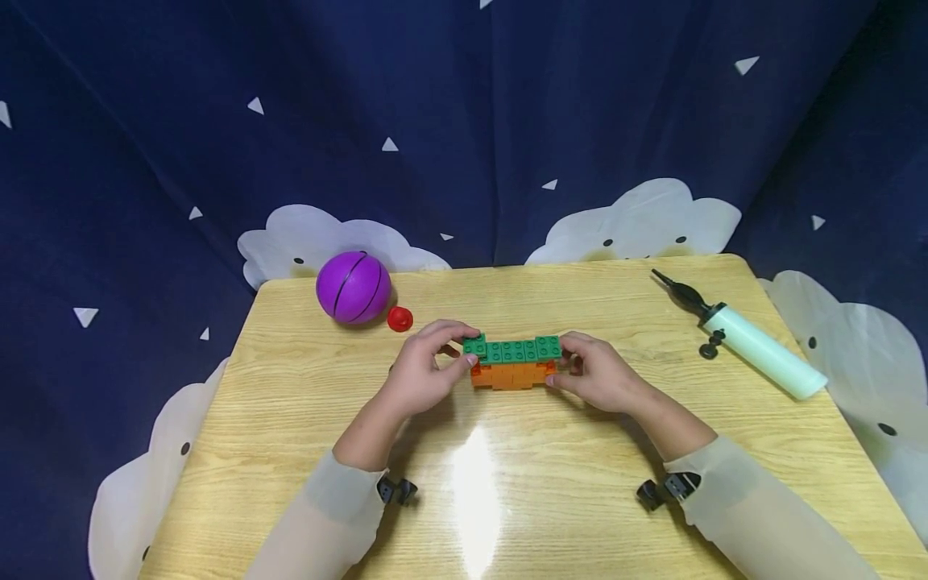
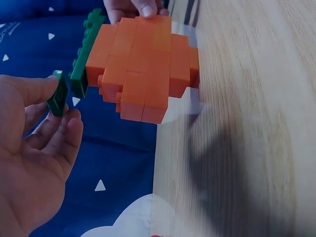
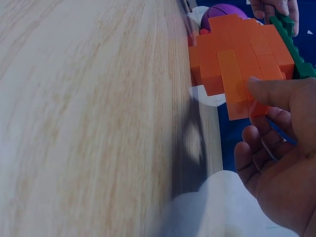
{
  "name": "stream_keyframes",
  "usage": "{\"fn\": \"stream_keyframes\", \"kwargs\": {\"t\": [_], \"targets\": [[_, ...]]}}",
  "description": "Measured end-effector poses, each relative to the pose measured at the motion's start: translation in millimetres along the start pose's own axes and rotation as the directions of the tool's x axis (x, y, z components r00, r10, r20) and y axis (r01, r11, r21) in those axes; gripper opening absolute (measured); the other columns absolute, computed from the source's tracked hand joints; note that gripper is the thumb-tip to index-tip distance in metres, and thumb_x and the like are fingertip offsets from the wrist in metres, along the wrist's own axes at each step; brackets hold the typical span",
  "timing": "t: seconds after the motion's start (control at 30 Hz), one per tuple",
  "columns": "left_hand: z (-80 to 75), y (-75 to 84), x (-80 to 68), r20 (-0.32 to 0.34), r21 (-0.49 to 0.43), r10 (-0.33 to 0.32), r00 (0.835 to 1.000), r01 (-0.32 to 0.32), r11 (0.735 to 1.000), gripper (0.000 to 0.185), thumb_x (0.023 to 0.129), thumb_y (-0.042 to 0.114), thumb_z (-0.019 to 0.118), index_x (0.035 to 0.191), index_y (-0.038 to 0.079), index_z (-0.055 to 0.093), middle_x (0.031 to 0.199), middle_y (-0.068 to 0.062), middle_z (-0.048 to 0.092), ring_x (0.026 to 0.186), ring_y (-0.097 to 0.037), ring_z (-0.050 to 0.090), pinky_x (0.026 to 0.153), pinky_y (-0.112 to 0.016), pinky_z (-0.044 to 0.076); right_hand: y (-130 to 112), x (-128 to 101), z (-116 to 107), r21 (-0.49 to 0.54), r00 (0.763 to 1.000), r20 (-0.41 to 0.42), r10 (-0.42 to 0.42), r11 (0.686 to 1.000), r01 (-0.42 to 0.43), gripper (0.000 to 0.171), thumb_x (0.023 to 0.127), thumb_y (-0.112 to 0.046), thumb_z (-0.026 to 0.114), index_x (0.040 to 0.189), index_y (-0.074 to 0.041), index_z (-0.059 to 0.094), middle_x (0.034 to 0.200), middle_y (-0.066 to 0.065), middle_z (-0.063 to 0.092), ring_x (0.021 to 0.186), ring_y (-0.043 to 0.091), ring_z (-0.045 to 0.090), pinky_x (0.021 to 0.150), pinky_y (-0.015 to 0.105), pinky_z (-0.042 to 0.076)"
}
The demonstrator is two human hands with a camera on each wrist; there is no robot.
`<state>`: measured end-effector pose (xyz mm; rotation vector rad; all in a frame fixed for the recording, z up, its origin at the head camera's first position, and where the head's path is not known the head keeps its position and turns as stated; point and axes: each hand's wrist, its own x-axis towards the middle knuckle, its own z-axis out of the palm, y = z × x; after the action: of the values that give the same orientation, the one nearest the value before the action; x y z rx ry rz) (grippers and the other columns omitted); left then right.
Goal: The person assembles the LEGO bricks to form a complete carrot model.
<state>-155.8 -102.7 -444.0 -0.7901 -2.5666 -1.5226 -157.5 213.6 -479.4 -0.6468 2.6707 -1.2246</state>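
Between the hands stands a build of orange toy bricks [image 1: 512, 376], its sides stepped in the left wrist view. A row of green bricks [image 1: 511, 352] runs along its top. The left hand [image 1: 424, 366] pinches a small green brick [image 2: 58, 94] between thumb and fingers; in the left wrist view a narrow gap separates it from the green row's near end. At the other side, the right hand [image 1: 602, 374] holds the orange build by its end, thumb on the front face and fingers curled behind it [image 3: 237, 54].
A purple ball [image 1: 354, 287] with black lines sits at the table's back left, beside a small red object [image 1: 399, 319]. At the right lies a pale green hand pump [image 1: 761, 350] with a black nozzle, small black parts [image 1: 712, 346] next to it. A dark blue curtain [image 1: 464, 121] hangs behind.
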Motion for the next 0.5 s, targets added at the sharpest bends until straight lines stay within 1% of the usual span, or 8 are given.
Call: {"fn": "stream_keyframes", "kwargs": {"t": [0.13, 0.27, 0.4, 0.5], "targets": [[1.0, 2.4, 0.5, 0.028, 0.003, -0.013, 1.0, 0.013, 1.0, 0.03, 0.095, 0.009, 0.076, 0.123, 0.015, 0.073, 0.126, 0.009, 0.065, 0.114, -0.01, 0.061, 0.089, -0.034, 0.058, 0.3, 0.1, -0.2, -0.002, 1.0, -0.008, -0.009, 1.0, 0.009, 0.035, 0.09, -0.015, 0.083, 0.088, -0.003, 0.05, 0.094, 0.01, 0.057, 0.073, 0.021, 0.052, 0.061, 0.03, 0.044], [2.3, 2.7, 1.2, 0.047, -0.008, -0.01, 0.999, 0.01, 1.0, 0.03, 0.095, 0.008, 0.076, 0.124, 0.014, 0.073, 0.126, 0.009, 0.065, 0.113, -0.009, 0.061, 0.09, -0.032, 0.058, 0.1, -0.1, -0.3, -0.008, 1.0, -0.014, -0.011, 1.0, 0.01, 0.035, 0.089, -0.015, 0.083, 0.088, -0.002, 0.051, 0.094, 0.009, 0.057, 0.072, 0.021, 0.052, 0.061, 0.03, 0.044], [4.3, 2.7, 1.6, 0.049, -0.026, -0.006, 0.999, 0.007, 1.0, 0.031, 0.094, 0.007, 0.075, 0.124, 0.014, 0.072, 0.126, 0.008, 0.065, 0.111, -0.011, 0.063, 0.09, -0.033, 0.058, -0.9, -0.3, -0.4, -0.003, 1.0, -0.013, -0.012, 1.0, 0.012, 0.036, 0.088, -0.015, 0.083, 0.088, -0.001, 0.05, 0.095, 0.01, 0.058, 0.073, 0.02, 0.053, 0.061, 0.03, 0.045], [7.1, 2.5, 1.9, 0.044, -0.053, -0.027, 0.999, 0.029, 0.998, 0.03, 0.094, 0.01, 0.077, 0.123, 0.015, 0.072, 0.126, 0.008, 0.066, 0.11, -0.011, 0.064, 0.09, -0.032, 0.058, -1.2, -0.6, -0.4, 0.004, 1.0, -0.01, -0.008, 1.0, 0.008, 0.035, 0.088, -0.015, 0.084, 0.089, -0.001, 0.051, 0.095, 0.011, 0.059, 0.074, 0.02, 0.053, 0.061, 0.03, 0.045]]}}
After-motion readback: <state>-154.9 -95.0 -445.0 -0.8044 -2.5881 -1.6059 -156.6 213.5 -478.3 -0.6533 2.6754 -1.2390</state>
